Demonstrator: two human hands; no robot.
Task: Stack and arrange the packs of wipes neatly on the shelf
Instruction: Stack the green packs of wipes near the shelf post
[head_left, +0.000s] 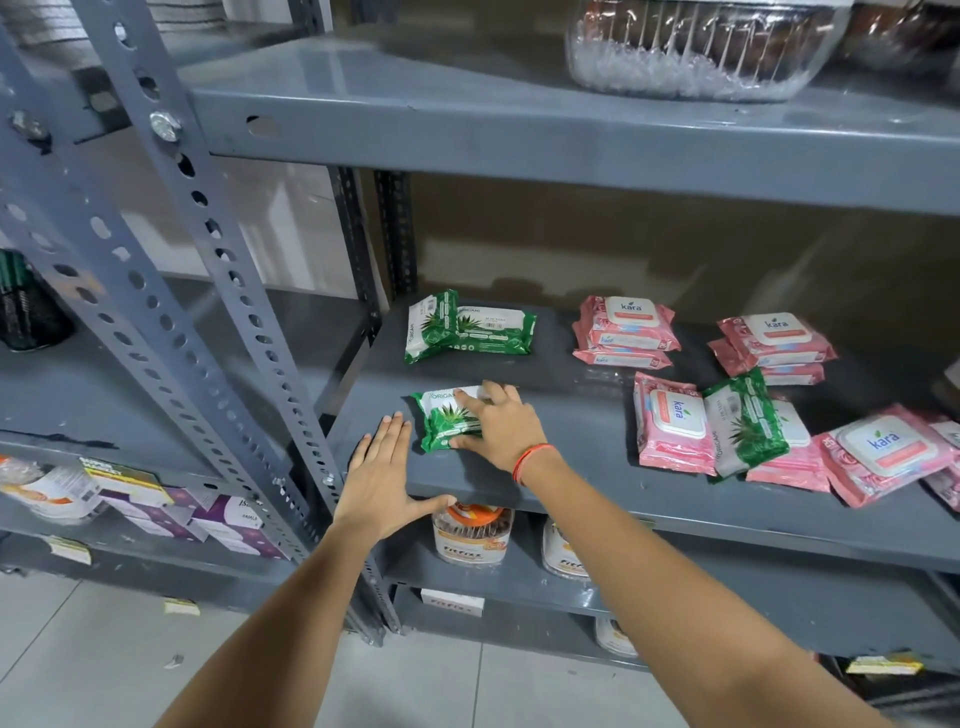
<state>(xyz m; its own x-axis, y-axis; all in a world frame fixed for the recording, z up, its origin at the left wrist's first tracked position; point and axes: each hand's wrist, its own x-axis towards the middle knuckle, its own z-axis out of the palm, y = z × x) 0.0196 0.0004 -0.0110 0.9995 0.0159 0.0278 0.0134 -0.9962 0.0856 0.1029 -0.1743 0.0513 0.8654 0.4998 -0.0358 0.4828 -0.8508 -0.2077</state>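
On the grey metal shelf (597, 483) a green wipes pack (441, 418) lies near the front left. My right hand (501, 423) rests on top of it, thumb at its near edge, fingers over its white label. Just left of that pack, my left hand (382, 483) lies flat and holds nothing, fingers together, thumb over the shelf's front edge. Two more green packs (467, 330) lean together at the back left. Pink packs sit in a small stack (626, 330) at the back middle, and another stack (776, 343) stands further right. A loose heap of pink packs (675, 431) with one green pack (745, 423) on it lies at the right.
An upper shelf (519, 135) overhangs closely and carries a clear plastic container (701, 47). Perforated uprights (218, 291) stand at the left. The lower shelf holds orange-lidded jars (472, 535). The neighbouring rack at the left holds purple boxes (218, 525).
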